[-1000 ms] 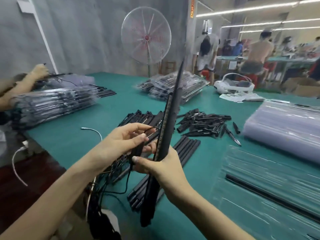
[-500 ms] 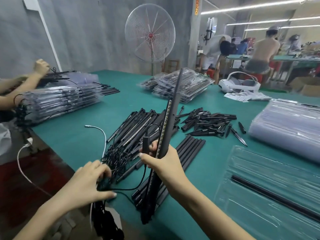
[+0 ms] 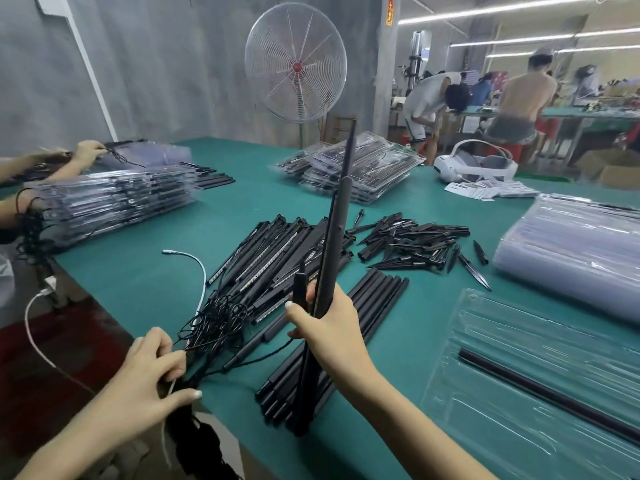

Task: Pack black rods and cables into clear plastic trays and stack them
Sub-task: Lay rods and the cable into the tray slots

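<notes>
My right hand (image 3: pixel 329 317) grips a long black rod (image 3: pixel 337 223) upright, together with a short black plug piece (image 3: pixel 299 284) whose thin cable runs down to the left. My left hand (image 3: pixel 152 379) pinches a tangle of thin black cables (image 3: pixel 214 323) at the table's front edge. Flat black rods (image 3: pixel 353 327) lie in a row beneath my right hand. A heap of LED strip rods (image 3: pixel 273 251) sits behind them. To the right lies an open clear plastic tray (image 3: pixel 540 368) with one black rod (image 3: pixel 540 389) in it.
Black ground spikes (image 3: pixel 412 240) are scattered mid-table. Stacks of packed trays stand at left (image 3: pixel 114 202) and at the back (image 3: pixel 349 168). A pile of clear trays (image 3: pixel 571 251) sits right. A white cable (image 3: pixel 194 268), a white headset (image 3: pixel 474 164), another person's hands (image 3: pixel 86 152) and a fan (image 3: pixel 296 64) are around.
My left hand let go of the rod's plug, dropped to the table edge and took hold of the cable tangle. My right hand keeps the rod upright.
</notes>
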